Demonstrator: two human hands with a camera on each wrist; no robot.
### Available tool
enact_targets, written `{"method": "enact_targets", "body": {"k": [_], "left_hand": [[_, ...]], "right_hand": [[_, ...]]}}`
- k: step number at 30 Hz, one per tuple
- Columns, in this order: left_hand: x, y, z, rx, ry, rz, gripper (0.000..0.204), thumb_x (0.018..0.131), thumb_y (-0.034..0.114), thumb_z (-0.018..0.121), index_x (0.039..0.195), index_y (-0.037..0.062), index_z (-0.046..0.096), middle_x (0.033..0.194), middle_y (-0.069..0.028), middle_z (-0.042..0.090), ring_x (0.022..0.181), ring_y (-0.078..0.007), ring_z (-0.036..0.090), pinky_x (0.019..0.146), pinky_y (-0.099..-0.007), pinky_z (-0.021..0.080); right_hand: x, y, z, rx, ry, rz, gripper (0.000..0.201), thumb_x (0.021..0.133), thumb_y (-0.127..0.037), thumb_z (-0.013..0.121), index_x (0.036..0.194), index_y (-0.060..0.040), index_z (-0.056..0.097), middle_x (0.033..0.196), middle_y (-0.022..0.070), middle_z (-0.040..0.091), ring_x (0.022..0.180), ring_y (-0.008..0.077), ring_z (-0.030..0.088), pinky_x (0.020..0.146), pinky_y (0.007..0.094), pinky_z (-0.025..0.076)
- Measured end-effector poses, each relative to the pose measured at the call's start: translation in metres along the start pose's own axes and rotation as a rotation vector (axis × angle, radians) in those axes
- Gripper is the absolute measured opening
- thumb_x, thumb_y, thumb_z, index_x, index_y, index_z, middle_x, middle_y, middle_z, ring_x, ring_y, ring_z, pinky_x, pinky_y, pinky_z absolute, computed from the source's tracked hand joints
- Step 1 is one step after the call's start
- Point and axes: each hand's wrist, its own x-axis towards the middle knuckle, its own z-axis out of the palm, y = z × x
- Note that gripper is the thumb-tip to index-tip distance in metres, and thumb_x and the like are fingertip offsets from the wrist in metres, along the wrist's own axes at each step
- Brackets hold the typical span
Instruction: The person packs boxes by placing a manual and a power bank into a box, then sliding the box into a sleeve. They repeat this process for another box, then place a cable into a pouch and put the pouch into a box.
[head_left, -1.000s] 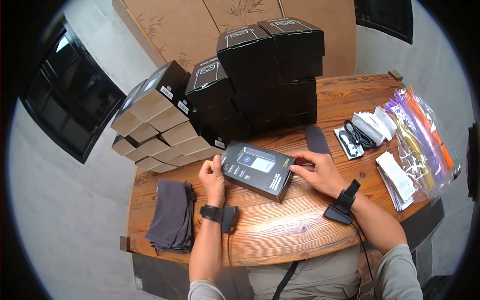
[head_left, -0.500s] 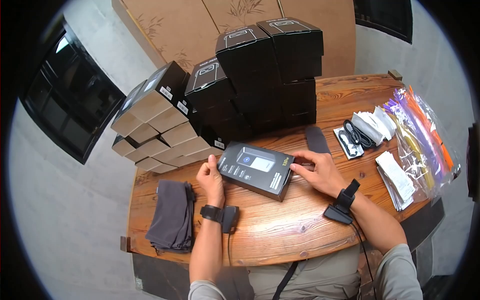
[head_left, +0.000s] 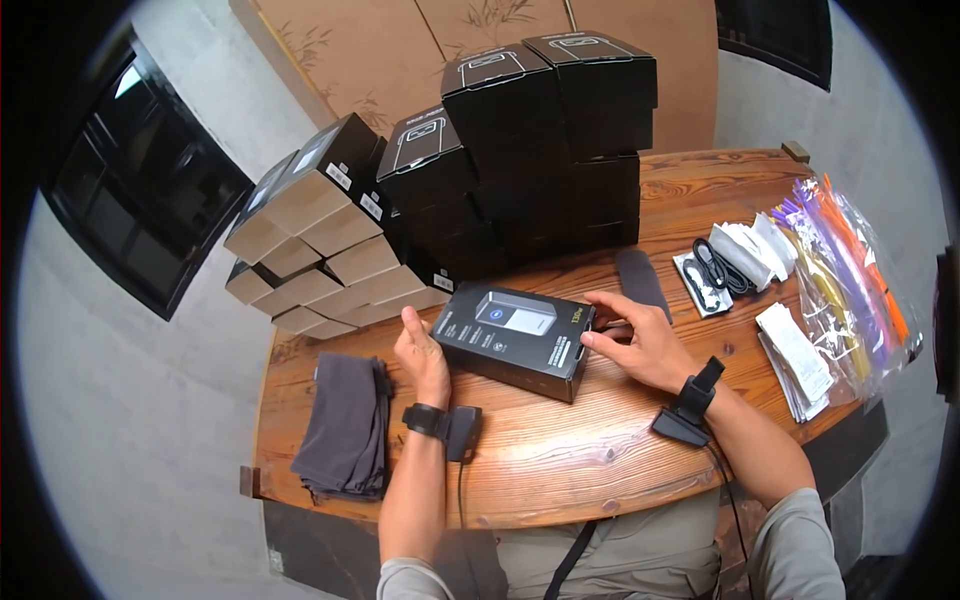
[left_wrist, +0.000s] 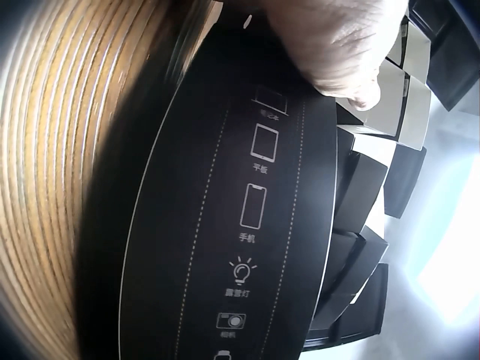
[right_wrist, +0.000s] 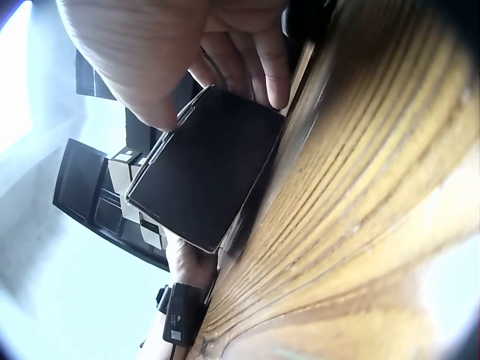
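Observation:
A black printed box (head_left: pixel 515 335) lies at a slant between the two hands, near the table's middle. At its left end is my left hand (head_left: pixel 424 365), its thumb raised clear of the top face and its other fingers largely hidden. The left wrist view shows that hand (left_wrist: pixel 337 45) against the end of the box (left_wrist: pixel 232 202), beside a side face with white icons. My right hand (head_left: pixel 645 345) grips the right end. In the right wrist view its thumb is on one edge of the box (right_wrist: pixel 210 165) and its fingers are along the opposite side.
Black boxes (head_left: pixel 550 150) and boxes with pale sides (head_left: pixel 330 240) are stacked behind. Folded dark cloths (head_left: pixel 345 425) lie left; a dark pouch (head_left: pixel 642 280), cables (head_left: pixel 715 270), white papers (head_left: pixel 795 350) and bagged coloured strips (head_left: pixel 850 270) lie right on the wooden table (head_left: pixel 560 490).
My left thumb has moved off the box's left edge and stands away from it. More of the box's near side shows. My right hand keeps its hold, and the head view has shifted slightly.

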Motion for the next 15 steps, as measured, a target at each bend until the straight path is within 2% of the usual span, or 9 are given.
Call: {"method": "enact_targets", "body": {"k": [6, 9, 12, 15], "left_hand": [[-0.001, 0.004, 0.000, 0.016, -0.001, 0.007, 0.059, 0.102, 0.056, 0.036, 0.061, 0.0139, 0.030, 0.061, 0.0053, 0.030, 0.059, -0.0071, 0.028, 0.054, -0.0263, 0.026], [-0.001, 0.004, 0.000, -0.015, -0.004, -0.003, 0.059, 0.101, 0.057, 0.035, 0.061, 0.0140, 0.030, 0.060, 0.0053, 0.031, 0.058, -0.0071, 0.028, 0.054, -0.0261, 0.026], [0.000, 0.004, 0.001, -0.026, 0.017, -0.012, 0.059, 0.101, 0.057, 0.035, 0.061, 0.0143, 0.030, 0.060, 0.0053, 0.031, 0.058, -0.0072, 0.028, 0.054, -0.0259, 0.026], [-0.002, 0.006, 0.002, -0.031, 0.055, -0.008, 0.059, 0.101, 0.058, 0.036, 0.061, 0.0144, 0.032, 0.060, 0.0057, 0.031, 0.058, -0.0072, 0.029, 0.053, -0.0256, 0.027]], "right_hand": [[-0.002, -0.006, 0.001, -0.004, -0.090, -0.038, 0.073, 0.080, -0.038, 0.077, 0.133, 0.0025, 0.048, 0.120, 0.0220, 0.062, 0.110, 0.0299, 0.063, 0.094, 0.0392, 0.051], [-0.003, -0.003, 0.001, -0.068, -0.160, -0.154, 0.086, 0.072, -0.046, 0.081, 0.135, 0.0007, 0.045, 0.126, 0.0232, 0.058, 0.115, 0.0348, 0.059, 0.101, 0.0405, 0.046], [-0.004, -0.015, -0.002, -0.148, -0.222, -0.154, 0.097, 0.064, -0.043, 0.087, 0.139, 0.0000, 0.042, 0.133, 0.0219, 0.054, 0.125, 0.0330, 0.053, 0.106, 0.0395, 0.040], [-0.005, -0.019, -0.003, -0.227, -0.217, -0.218, 0.100, 0.062, -0.044, 0.087, 0.139, -0.0006, 0.042, 0.134, 0.0225, 0.053, 0.125, 0.0360, 0.052, 0.106, 0.0401, 0.041]]}}
